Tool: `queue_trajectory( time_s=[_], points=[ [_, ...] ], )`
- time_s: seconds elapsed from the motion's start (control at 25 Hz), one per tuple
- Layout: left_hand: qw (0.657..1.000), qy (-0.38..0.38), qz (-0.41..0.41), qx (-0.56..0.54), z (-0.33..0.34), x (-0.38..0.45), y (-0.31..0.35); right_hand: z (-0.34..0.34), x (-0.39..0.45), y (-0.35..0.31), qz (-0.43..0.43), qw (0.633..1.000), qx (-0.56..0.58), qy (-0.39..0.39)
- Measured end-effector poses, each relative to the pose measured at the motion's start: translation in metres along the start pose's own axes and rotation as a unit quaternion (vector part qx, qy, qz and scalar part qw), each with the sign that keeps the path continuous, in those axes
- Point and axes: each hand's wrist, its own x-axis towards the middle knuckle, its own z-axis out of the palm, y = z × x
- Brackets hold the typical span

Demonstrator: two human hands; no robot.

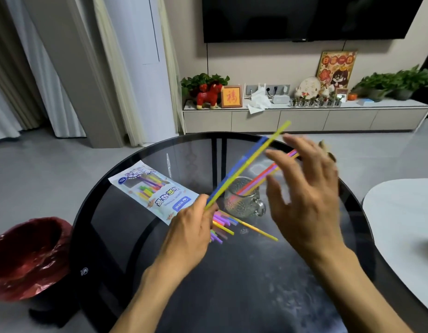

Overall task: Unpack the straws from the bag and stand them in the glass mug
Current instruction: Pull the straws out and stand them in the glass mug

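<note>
My left hand (191, 233) pinches a yellow-green straw (250, 162) and a blue straw (241, 164) by their lower ends; both slant up to the right above the glass mug (241, 200). The mug stands on the round black glass table (232, 284) with its handle to the right, and several red, pink and yellow straws (263, 175) lean in it. My right hand (309, 198) hovers to the right of the mug, fingers spread and blurred, holding nothing. A heap of loose coloured straws (223, 224) lies by my left hand. The straw bag (152, 191) lies flat to the left.
A red-lined waste bin (27, 255) stands on the floor left of the table. A white table (405, 227) edges in at the right. A TV cabinet with plants and ornaments (304, 111) runs along the far wall.
</note>
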Motion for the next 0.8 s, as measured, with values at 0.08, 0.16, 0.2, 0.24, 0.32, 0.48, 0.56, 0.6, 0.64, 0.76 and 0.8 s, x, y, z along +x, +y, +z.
queue_trajectory(
  time_s=[0.08, 0.16, 0.2, 0.24, 0.32, 0.48, 0.56, 0.6, 0.64, 0.76, 0.8],
  points=[
    [0.974, 0.038, -0.024, -0.223, -0.009, 0.006, 0.013, -0.011, 0.003, -0.006, 0.076, 0.985, 0.135, 0.077],
    [0.926, 0.020, -0.003, -0.377, -0.006, 0.007, 0.018, -0.005, 0.000, -0.015, 0.166, 0.929, 0.330, -0.012],
    [0.921, 0.002, 0.000, -0.390, 0.001, 0.007, 0.012, 0.003, -0.002, -0.019, 0.200, 0.895, 0.393, -0.068],
    [0.924, -0.021, -0.006, -0.381, 0.010, 0.004, 0.004, 0.013, -0.008, -0.022, 0.217, 0.873, 0.423, -0.107],
    [0.943, -0.064, -0.045, -0.324, 0.031, -0.006, -0.015, 0.028, -0.018, -0.024, 0.238, 0.837, 0.466, -0.161],
    [0.949, -0.068, -0.048, -0.305, 0.040, -0.010, -0.018, 0.034, -0.024, -0.026, 0.268, 0.738, 0.566, -0.249],
    [0.946, -0.088, -0.015, -0.313, 0.037, -0.007, -0.018, 0.032, -0.022, -0.025, 0.253, 0.729, 0.577, -0.268],
    [0.948, -0.109, -0.002, -0.300, 0.037, -0.007, -0.019, 0.032, -0.021, -0.024, 0.243, 0.733, 0.575, -0.271],
    [0.951, -0.130, 0.000, -0.281, 0.039, -0.008, -0.021, 0.032, -0.022, -0.023, 0.239, 0.738, 0.569, -0.273],
    [0.954, -0.140, 0.000, -0.265, 0.045, -0.012, -0.024, 0.032, -0.023, -0.018, 0.228, 0.741, 0.565, -0.282],
    [0.953, -0.144, 0.006, -0.267, 0.046, -0.011, -0.025, 0.032, -0.022, -0.015, 0.213, 0.738, 0.572, -0.290]
  ],
)
